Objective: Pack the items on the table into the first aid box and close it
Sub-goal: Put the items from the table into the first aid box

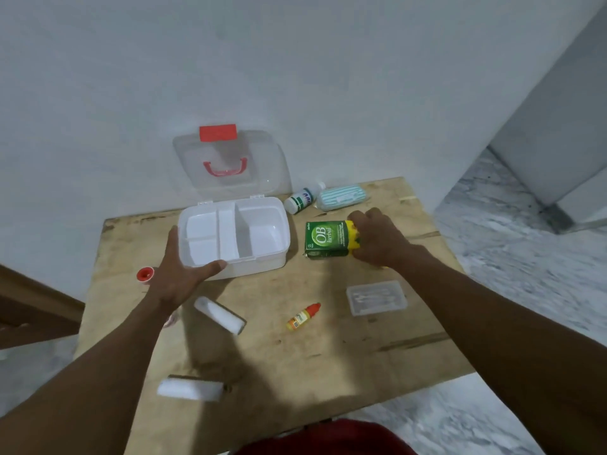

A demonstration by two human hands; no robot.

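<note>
The white first aid box (262,262) stands open on the wooden table (328,362), its clear lid (262,165) with a red latch and handle leaning back against the wall. Its divided tray holds nothing. My left hand (179,274) rests against the box's front left corner, thumb along the front rim. My right hand (374,238) grips the yellow end of a green OB herbal carton (325,238) lying just right of the box. On the table also lie a small yellow dropper bottle (303,316), two white gauze rolls (219,315) (190,387) and a clear plastic case (376,297).
Behind the carton lie a white bottle (297,200) and a striped teal pack (341,198). A red-capped item (145,274) sits near the table's left edge. The wall is close behind the table. Marble floor lies to the right.
</note>
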